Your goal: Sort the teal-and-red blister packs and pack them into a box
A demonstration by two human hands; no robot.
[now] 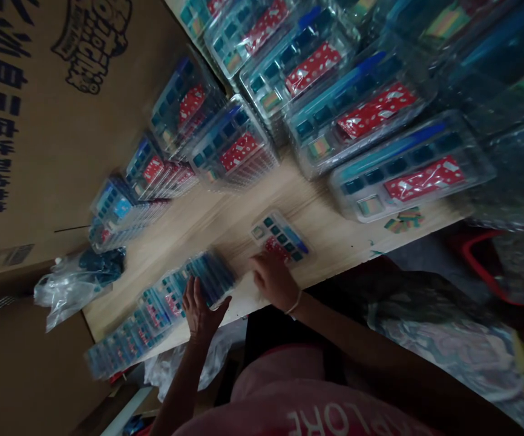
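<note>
My left hand (201, 313) rests with fingers stretched out against a leaning row of thin clear-plastic packs (155, 306) with teal, blue and red contents. My right hand (276, 281) is closed, its fingers curled at the near edge of a single pack lying flat (296, 241). This pack has dark teal squares, a blue stick-like piece and a red dotted packet (275, 247), partly covered by the hand. What the right fingers hold, if anything, is hidden.
Stacks of similar clear trays (411, 166) line the back of the wooden table (216, 209). Striped small pieces (403, 220) lie near its right edge. A large cardboard box (62, 127) stands at the left, with a clear plastic bag (74, 287) beside it. A red-rimmed container (480, 266) stands at the right.
</note>
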